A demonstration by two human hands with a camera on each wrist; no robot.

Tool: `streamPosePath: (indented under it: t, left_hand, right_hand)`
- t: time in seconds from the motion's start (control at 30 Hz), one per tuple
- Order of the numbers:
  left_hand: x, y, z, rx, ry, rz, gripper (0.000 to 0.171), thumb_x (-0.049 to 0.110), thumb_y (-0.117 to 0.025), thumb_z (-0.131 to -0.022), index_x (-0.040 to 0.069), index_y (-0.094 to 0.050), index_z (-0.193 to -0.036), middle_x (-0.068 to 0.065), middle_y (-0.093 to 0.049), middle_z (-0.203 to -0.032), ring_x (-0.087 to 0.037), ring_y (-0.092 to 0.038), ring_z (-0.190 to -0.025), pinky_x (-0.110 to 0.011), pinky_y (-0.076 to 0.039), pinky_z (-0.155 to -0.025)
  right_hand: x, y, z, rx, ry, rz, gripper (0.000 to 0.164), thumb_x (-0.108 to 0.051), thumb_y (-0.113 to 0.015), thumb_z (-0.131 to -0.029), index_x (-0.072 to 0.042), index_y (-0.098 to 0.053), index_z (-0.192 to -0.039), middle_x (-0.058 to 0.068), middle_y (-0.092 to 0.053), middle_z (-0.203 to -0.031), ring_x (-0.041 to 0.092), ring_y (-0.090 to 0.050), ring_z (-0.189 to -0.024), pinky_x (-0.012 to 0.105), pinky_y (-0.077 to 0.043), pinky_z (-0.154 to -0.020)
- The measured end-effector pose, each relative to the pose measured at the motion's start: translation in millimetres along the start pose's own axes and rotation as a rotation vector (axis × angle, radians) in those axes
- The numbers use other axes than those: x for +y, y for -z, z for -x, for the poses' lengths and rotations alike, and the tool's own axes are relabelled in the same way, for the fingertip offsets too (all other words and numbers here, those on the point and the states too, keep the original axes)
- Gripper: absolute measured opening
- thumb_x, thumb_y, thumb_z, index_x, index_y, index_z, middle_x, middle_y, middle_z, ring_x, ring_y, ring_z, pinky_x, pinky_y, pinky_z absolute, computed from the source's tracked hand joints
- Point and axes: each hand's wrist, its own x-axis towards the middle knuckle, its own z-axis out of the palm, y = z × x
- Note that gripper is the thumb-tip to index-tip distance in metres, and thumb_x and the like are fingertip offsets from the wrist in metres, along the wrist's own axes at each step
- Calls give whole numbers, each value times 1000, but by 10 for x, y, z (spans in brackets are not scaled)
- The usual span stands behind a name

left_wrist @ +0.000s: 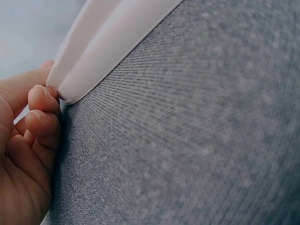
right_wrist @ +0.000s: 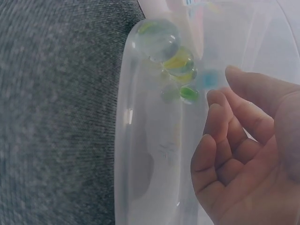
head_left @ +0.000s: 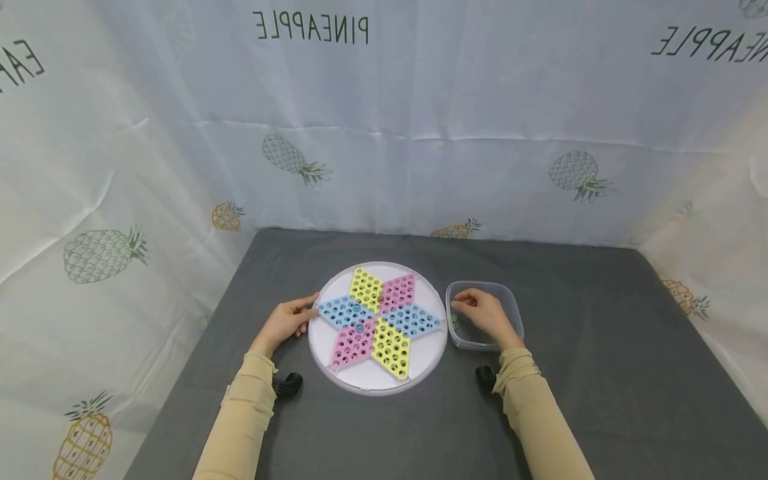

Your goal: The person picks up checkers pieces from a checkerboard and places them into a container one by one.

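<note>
A round white Chinese checkers board [head_left: 420, 360] with a pink, yellow and blue star lies on the dark cloth. My left hand [head_left: 289, 319] grips its left rim, thumb at the upper edge and curled fingers against the underside, as the left wrist view shows. Two blue marbles [head_left: 360, 327] sit in the star's holes. To the right of the board, my right hand [head_left: 483, 313] reaches into a clear plastic box [head_left: 517, 320]. Its thumb and fingertips are apart with nothing between them. Beside those fingertips, several clear marbles [right_wrist: 179, 63] with green and yellow swirls cluster at one end of the box.
The grey cloth [head_left: 384, 433] covers the table under everything. A white curtain [head_left: 384, 180] with pineapple prints hangs behind and at both sides. Black wrist straps [head_left: 289, 385] show beneath the sleeves. The box's left wall stands close against the board's right rim.
</note>
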Motion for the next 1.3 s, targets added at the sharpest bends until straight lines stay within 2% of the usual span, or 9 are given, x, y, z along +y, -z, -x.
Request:
streamPosePath:
  t: [0.57, 0.97, 1.3]
  left_hand:
    - [2, -12, -9, 9, 8, 0, 50, 30, -62, -89, 19, -50, -136, 2, -47, -60, -8, -43, -52, -24, -40, -52]
    - [-3, -2, 2, 8, 16, 10, 49, 30, -62, -89, 21, -50, -135, 1, -47, -61, -9, -43, -52, -23, -41, -52]
    - [1, -8, -6, 7, 15, 4, 49, 31, -62, -89, 21, -50, -136, 2, -47, -60, -10, -44, -53, -24, -41, -53]
  right_hand:
    - [-7, 34, 21, 37, -18, -127, 32, -37, -59, -90, -13, -64, -112, 8, -64, -103, 19, -58, -89, 27, -46, -70]
    - [-150, 119, 98, 42, 86, -179, 38, -42, -58, -90, -14, -63, -115, 7, -66, -105, 20, -60, -93, 29, -47, -76]
    - [-306, 130, 156, 68, 153, -234, 37, -44, -59, -89, -15, -64, -111, 6, -66, -100, 23, -59, -88, 26, -47, -71]
